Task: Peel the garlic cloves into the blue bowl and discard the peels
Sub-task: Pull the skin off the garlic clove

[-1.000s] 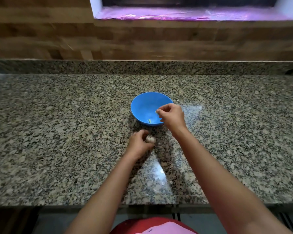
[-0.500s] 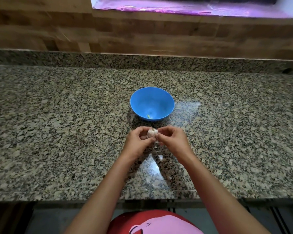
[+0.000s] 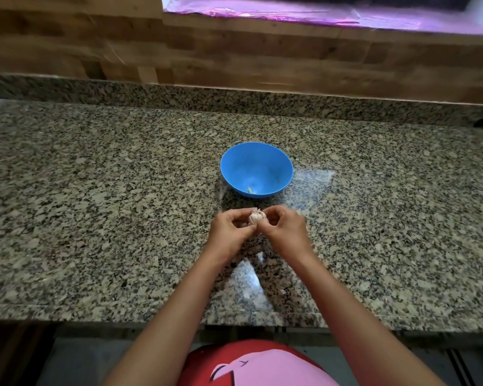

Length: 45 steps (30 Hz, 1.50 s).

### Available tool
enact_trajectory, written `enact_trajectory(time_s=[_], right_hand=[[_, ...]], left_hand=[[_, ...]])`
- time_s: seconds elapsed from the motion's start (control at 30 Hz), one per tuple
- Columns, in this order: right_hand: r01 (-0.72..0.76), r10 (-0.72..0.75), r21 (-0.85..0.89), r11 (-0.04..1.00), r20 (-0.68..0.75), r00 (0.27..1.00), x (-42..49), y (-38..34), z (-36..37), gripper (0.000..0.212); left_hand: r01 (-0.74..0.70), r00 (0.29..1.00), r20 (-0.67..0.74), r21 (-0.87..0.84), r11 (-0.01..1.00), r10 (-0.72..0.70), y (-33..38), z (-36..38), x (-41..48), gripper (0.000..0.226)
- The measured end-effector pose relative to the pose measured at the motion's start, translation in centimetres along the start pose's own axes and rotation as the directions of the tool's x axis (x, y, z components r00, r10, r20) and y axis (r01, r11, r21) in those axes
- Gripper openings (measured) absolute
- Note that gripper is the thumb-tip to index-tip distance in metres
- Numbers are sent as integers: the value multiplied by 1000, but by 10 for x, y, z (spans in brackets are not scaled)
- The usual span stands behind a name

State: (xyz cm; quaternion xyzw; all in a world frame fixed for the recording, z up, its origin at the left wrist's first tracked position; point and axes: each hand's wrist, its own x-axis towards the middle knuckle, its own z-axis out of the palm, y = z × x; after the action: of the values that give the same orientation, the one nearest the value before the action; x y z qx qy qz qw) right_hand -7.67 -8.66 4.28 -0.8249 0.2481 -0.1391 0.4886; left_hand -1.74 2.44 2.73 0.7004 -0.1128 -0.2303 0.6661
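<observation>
A small whitish garlic head point(image 3: 256, 217) is held just above the counter, a little in front of the blue bowl point(image 3: 234, 168). My left hand point(image 3: 229, 232) grips it from the left with curled fingers. My right hand point(image 3: 283, 229) pinches it from the right. The bowl stands upright in the middle of the counter and holds a small pale, greenish piece point(image 3: 250, 190) near its front wall.
A speckled granite counter point(image 3: 95, 218) runs across the view, its front edge close to my body. Behind it rise a low granite upstand and a wooden wall point(image 3: 234, 51). A window ledge covered in pink foil point(image 3: 346, 18) sits at the top right.
My right hand came back from the bowl and joined my left hand on the garlic, which was lifted a little. In the last half second both hands stayed on it.
</observation>
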Motion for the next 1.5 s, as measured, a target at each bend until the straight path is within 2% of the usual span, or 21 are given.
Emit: enact_trajectory(time_s=[0.3,0.43,0.6,0.67,0.77,0.83,0.9,0.97,1.07,1.13,1.17,1.23,1.3,1.4,1.5], right_hand=[[106,-96,-200,974,57,994,0,6,6,20],[84,-67,-210,974,90,994,3,8,7,18],[-158,126,127,979,229,965,9,10,-1,17],[-147,127,87,985,205,970,10,9,-2,17],[-95,104,-70,993,133,986,12,8,3,18],[-100,112,-95,990,126,986,13,8,7,16],[-146,148,-28,989,143,979,14,9,6,17],[-218,191,115,969,210,959,15,9,1,16],[-357,236,366,859,337,912,16,8,-5,15],[-436,295,471,767,344,891,17,9,-9,18],[-463,325,504,729,341,882,18,10,-10,19],[-498,350,559,663,356,867,17,11,-14,15],[-511,351,582,632,373,859,15,10,-15,9],[-505,348,592,628,367,863,14,10,-15,9],[-485,339,598,638,348,874,12,10,-16,5]], left_hand=[[-4,1000,-22,113,994,6,-4,0,-1,32],[14,1000,-21,135,991,-12,-4,0,1,32],[37,999,-10,85,996,-36,-4,-5,1,39],[24,1000,-8,109,994,-23,-5,-4,3,39],[-2,1000,-21,156,988,6,-6,1,5,36],[-7,1000,-28,168,986,12,-6,2,5,37],[9,1000,-29,136,991,-5,-7,1,5,40],[31,999,-24,109,994,-29,-5,-1,5,44],[38,999,-27,133,990,-34,-3,-4,5,46],[50,996,-80,212,976,-34,-1,-7,5,46],[51,993,-116,321,946,-15,-1,-10,5,46],[37,989,-138,573,819,52,-3,-14,6,48],[19,990,-115,683,730,82,-2,-15,5,49],[-9,988,-103,699,715,113,0,-8,2,56],[-97,967,-134,600,794,219,5,-3,0,49]])
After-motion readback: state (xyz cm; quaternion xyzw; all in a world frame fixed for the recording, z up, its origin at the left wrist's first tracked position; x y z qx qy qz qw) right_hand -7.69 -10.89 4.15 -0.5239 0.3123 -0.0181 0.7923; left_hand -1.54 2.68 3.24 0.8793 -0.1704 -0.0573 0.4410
